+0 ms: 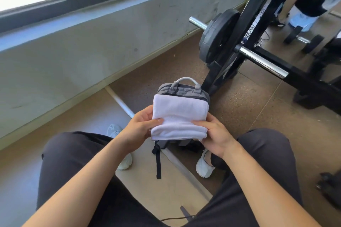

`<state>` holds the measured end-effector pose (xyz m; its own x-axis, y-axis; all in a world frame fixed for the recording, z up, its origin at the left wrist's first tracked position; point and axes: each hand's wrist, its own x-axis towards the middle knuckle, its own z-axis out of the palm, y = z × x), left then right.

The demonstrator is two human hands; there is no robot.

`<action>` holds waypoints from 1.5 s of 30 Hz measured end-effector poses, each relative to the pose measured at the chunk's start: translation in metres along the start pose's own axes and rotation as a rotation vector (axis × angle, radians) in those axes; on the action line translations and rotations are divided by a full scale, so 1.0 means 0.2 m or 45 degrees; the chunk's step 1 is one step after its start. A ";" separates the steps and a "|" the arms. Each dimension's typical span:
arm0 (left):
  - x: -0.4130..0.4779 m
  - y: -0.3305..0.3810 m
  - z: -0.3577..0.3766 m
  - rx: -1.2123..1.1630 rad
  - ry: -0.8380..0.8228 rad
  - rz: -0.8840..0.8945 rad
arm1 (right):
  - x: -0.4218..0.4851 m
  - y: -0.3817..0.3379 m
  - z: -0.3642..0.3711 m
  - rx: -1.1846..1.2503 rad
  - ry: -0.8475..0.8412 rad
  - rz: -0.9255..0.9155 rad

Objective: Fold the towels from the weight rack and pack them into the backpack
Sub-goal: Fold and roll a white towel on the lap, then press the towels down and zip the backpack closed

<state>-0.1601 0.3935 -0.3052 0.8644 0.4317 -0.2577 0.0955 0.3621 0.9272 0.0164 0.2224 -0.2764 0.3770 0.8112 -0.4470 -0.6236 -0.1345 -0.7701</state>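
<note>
A white towel, folded into a thick rectangle, is held between both hands in front of my knees. My left hand grips its left edge, thumb on top. My right hand grips its right near corner, thumb on top as well. Directly behind and under the towel stands a grey backpack on the floor, its white-wrapped carry handle up and a black strap hanging down at the front. The towel hides most of the backpack, so its opening does not show.
A black weight rack with a chrome bar and a black plate stands at the right. A dumbbell lies beyond it. A grey wall and window run along the left. My knees and white shoes flank the backpack.
</note>
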 end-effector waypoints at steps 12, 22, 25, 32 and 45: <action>0.00 0.01 -0.02 -0.103 -0.102 0.095 | -0.06 -0.04 -0.01 -0.003 -0.259 -0.046; 0.03 -0.04 -0.04 0.101 -0.139 0.051 | -0.01 0.01 -0.06 -0.960 -0.082 -0.245; 0.04 -0.03 -0.05 -0.035 -0.211 -0.130 | -0.02 -0.01 -0.09 -1.241 -0.071 -0.325; 0.01 -0.03 -0.01 0.490 -0.324 -0.214 | -0.06 0.04 -0.04 -1.444 -0.218 -0.499; 0.09 -0.04 0.05 1.039 -0.442 -0.120 | 0.14 -0.12 -0.17 -1.478 -0.244 -0.313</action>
<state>-0.1395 0.3902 -0.3148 0.9234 0.1071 -0.3686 0.3809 -0.3746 0.8453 0.0647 0.2284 -0.2866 0.2302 0.9452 -0.2315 0.4769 -0.3169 -0.8198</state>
